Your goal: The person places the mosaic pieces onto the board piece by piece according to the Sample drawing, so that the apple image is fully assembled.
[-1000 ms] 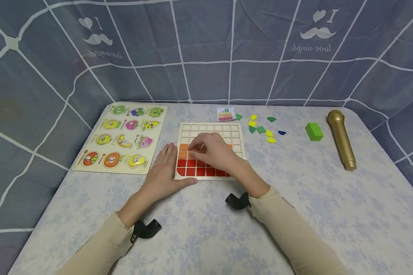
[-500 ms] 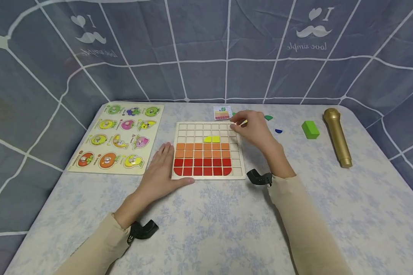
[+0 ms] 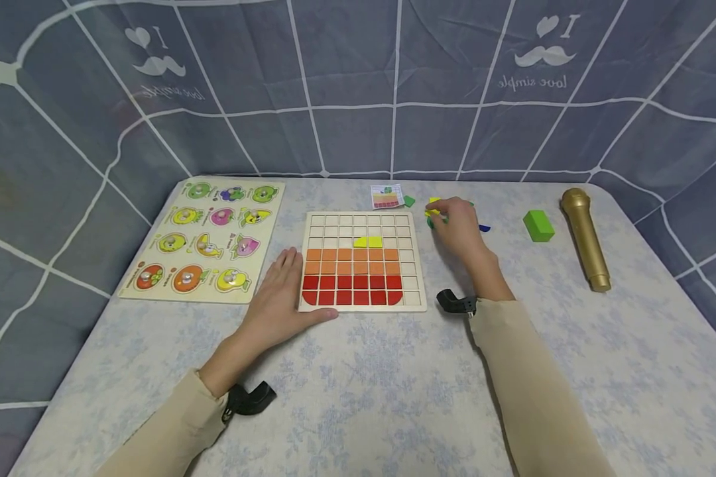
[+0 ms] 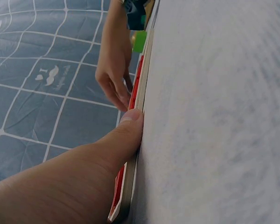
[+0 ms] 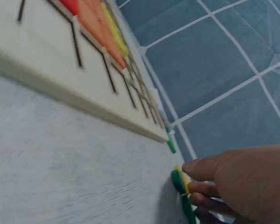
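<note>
A cream grid board (image 3: 420,265) lies mid-table, with red tiles (image 3: 352,289) in the lower rows, orange tiles (image 3: 352,260) above and two yellow tiles (image 3: 367,242) on top. My left hand (image 3: 280,295) rests along its left edge, fingers straight, thumb (image 4: 126,128) out along the near edge. My right hand (image 3: 458,228) is over the loose pieces right of the board. Its thumb and fingertips are at a yellow piece (image 5: 186,179), beside green pieces (image 5: 178,182); I cannot tell whether they grip it. The hand hides several other pieces in the head view.
A small pattern card (image 3: 387,196) and a green piece (image 3: 409,201) lie behind the board. The fruit puzzle board (image 3: 187,295) is at left. On the right are a dark blue piece (image 3: 484,228), a green block (image 3: 538,226) and a gold microphone (image 3: 586,238).
My right hand has left the grid board and moved right to the loose pieces, uncovering the two yellow tiles. My left hand has stayed at the board's edge.
</note>
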The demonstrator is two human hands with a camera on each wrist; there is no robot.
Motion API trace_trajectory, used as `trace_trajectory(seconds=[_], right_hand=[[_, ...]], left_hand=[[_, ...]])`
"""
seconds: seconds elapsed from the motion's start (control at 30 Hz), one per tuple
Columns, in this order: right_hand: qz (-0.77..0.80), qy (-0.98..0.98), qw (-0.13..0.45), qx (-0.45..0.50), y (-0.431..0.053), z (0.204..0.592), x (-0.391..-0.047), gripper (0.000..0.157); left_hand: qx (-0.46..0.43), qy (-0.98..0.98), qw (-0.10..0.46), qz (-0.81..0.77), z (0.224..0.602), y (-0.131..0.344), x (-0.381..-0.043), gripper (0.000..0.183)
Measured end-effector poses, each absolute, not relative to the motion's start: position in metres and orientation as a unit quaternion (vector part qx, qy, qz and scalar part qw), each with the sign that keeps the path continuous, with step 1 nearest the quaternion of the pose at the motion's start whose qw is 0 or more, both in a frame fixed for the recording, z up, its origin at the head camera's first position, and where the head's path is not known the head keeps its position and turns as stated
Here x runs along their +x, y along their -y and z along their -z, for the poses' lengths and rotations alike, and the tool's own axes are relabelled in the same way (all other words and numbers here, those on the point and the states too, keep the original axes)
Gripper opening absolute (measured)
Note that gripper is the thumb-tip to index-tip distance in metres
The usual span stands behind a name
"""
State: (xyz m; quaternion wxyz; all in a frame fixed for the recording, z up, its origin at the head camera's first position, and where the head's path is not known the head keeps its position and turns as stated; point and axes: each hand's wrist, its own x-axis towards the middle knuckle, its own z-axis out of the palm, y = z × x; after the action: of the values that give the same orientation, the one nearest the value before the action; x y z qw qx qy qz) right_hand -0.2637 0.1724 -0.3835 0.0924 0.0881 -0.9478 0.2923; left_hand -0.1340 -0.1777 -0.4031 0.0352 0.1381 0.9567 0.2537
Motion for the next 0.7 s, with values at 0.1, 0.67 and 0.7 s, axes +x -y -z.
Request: trace_trajectory(seconds=[0.1,0.67,0.7], right_hand=[[-0.283,0.951,0.094,0.084,-0.17,0.388,-0.266,0.027],[-0.33,0.932,0.13,0.07,-0.167,0.397,-0.273,0.026],[-0.332,0.931,0.134,0.068,-0.167,0.397,-0.272,0.026]], left_hand=[[0.138,-0.956,0.032,-0.256,0.403,0.178,-0.134,0.129],[0.14,-0.957,0.032,-0.251,0.403,0.178,-0.134,0.129],[0.139,-0.957,0.032,-0.251,0.403,0.178,-0.134,0.129]])
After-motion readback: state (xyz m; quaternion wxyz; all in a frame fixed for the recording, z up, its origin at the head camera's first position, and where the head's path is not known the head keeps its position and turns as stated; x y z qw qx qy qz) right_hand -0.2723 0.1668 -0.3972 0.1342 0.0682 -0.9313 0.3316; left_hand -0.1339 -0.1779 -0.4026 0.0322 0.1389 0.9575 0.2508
